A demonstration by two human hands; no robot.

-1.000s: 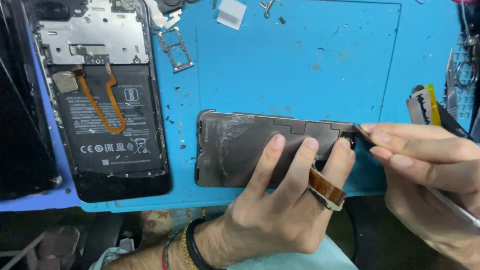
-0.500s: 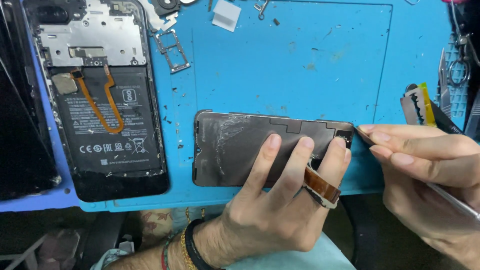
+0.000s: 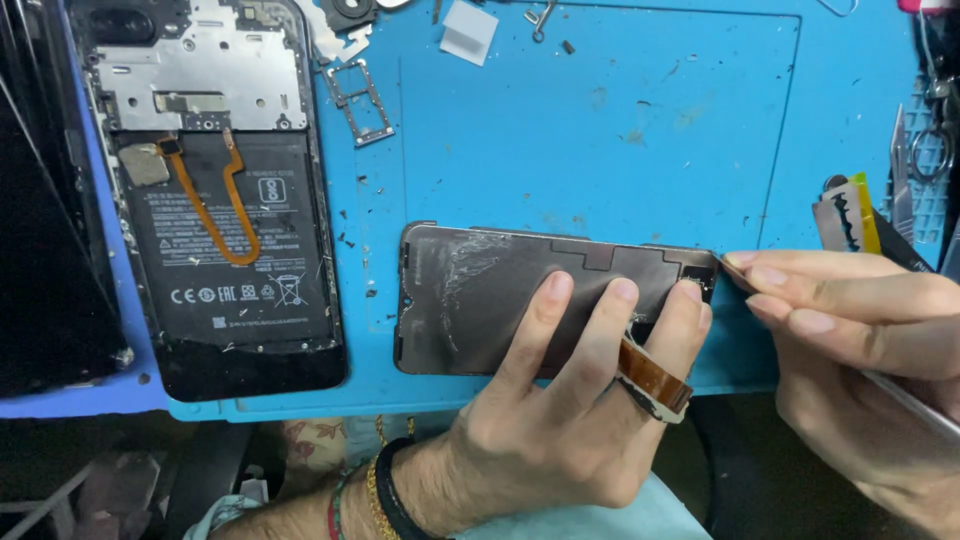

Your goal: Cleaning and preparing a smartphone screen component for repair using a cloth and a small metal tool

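Observation:
A dark phone display panel (image 3: 480, 295) lies face down on the blue work mat (image 3: 600, 130), its back scratched and smeared. My left hand (image 3: 560, 400) presses three fingertips flat on the panel's right half; a copper flex ribbon (image 3: 655, 375) loops over one finger. My right hand (image 3: 850, 340) comes in from the right and pinches a thin metal tool (image 3: 910, 400), whose tip meets the panel's upper right corner.
An opened phone body (image 3: 215, 190) with battery and orange flex cable lies at the left. A SIM tray (image 3: 360, 100), small screws and a white pad (image 3: 468, 30) sit at the top. A razor blade (image 3: 840, 220), scissors and tweezers rest at the right edge.
The view has shifted slightly. Both hands hold nearly the same places on the panel, with the right hand's tool still at the corner.

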